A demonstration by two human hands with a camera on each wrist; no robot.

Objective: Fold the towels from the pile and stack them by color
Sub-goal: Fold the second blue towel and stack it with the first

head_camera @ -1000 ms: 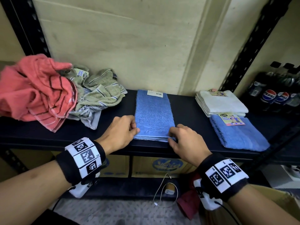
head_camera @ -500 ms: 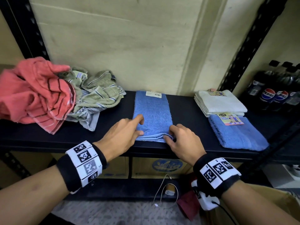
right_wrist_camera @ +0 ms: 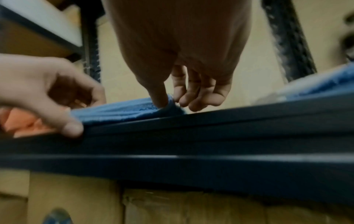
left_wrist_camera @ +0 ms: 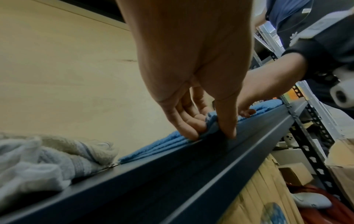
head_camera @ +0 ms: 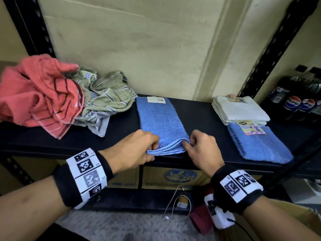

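Observation:
A blue towel (head_camera: 160, 121), folded into a long strip, lies on the black shelf (head_camera: 119, 134) with its near end at the front edge. My left hand (head_camera: 152, 148) pinches the near left corner of the blue towel (left_wrist_camera: 172, 141) between thumb and fingers. My right hand (head_camera: 186, 144) pinches the near right corner of the blue towel (right_wrist_camera: 122, 112). At the left lies the unfolded pile: a red striped towel (head_camera: 40, 98) and a green striped towel (head_camera: 107, 100). At the right sit a folded white stack (head_camera: 241, 110) and a folded blue towel (head_camera: 260, 145).
Pepsi bottles (head_camera: 298, 103) stand at the far right beyond a black upright (head_camera: 271, 47). The wall (head_camera: 139, 40) closes the back of the shelf. Cardboard boxes (head_camera: 170, 178) sit below the shelf, with a cable (head_camera: 177, 204) hanging in front.
My left forefinger lay stretched on the towel half a second ago; now that hand has drawn back and pinches the near left corner. My right hand keeps its hold at the right corner.

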